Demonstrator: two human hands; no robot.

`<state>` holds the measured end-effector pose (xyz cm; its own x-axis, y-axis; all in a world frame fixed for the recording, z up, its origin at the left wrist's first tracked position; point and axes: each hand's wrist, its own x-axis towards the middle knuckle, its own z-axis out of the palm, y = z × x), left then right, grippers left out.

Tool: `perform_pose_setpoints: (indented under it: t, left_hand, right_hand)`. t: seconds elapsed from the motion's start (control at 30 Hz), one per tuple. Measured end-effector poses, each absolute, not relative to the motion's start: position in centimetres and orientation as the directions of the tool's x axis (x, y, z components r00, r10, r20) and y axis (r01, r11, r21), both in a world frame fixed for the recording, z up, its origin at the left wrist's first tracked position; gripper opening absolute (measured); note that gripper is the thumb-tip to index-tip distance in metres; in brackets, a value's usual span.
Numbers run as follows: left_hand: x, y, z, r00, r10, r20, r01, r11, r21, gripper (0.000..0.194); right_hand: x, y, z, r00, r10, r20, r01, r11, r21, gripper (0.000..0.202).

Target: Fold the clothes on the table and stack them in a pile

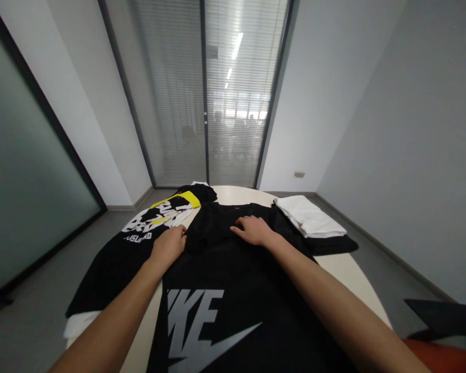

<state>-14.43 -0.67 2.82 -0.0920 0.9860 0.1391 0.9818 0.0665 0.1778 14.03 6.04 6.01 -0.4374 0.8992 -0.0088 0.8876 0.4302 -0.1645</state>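
A black T-shirt [233, 269] with a large grey print lies spread on the table, its neckline at the far side. My left hand [170, 244] is at the shirt's left sleeve edge, fingers closed together; what they pinch is too small to make out. Resting on the shirt's upper part, below the collar and right of centre, my right hand [252, 229] has its fingers apart and holds nothing. The left side of the shirt appears folded inward, cutting off the print's left edge.
To the left lies a pile of black garments with a yellow and white print [163, 215]. Folded white cloth [308, 216] sits on folded black cloth [334, 245] at the right. The pale table [236, 195] has a rounded far edge. An orange and black chair [442, 357] stands lower right.
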Motion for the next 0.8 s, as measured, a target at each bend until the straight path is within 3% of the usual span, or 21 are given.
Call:
perform_pose_setpoints:
  t: [0.2, 0.5, 0.63, 0.8]
  left_hand:
    - [-14.5, -0.3, 2.3, -0.128, 0.979, 0.160, 0.979, 0.099, 0.178, 0.023]
    - [-14.1, -0.2, 2.7, -0.170, 0.973, 0.155, 0.973, 0.141, 0.181, 0.013]
    - [-14.2, -0.1, 2.7, -0.179, 0.973, 0.144, 0.969, 0.149, 0.199, 0.012]
    - [-14.1, -0.2, 2.8, -0.180, 0.973, 0.147, 0.968, 0.149, 0.202, 0.017]
  right_hand:
    - [7.1, 9.5, 5.3, -0.291, 0.957, 0.026, 0.885, 0.279, -0.372, 0.044]
    - [1.8, 14.8, 3.1, -0.211, 0.978, -0.005, 0.833, 0.177, -0.525, 0.037]
    - [0.8, 15.7, 2.3, -0.212, 0.977, 0.024, 0.797, 0.186, -0.575, 0.028]
    - [-0.3, 17.6, 2.3, -0.254, 0.960, 0.114, 0.705, 0.265, -0.658, 0.032]
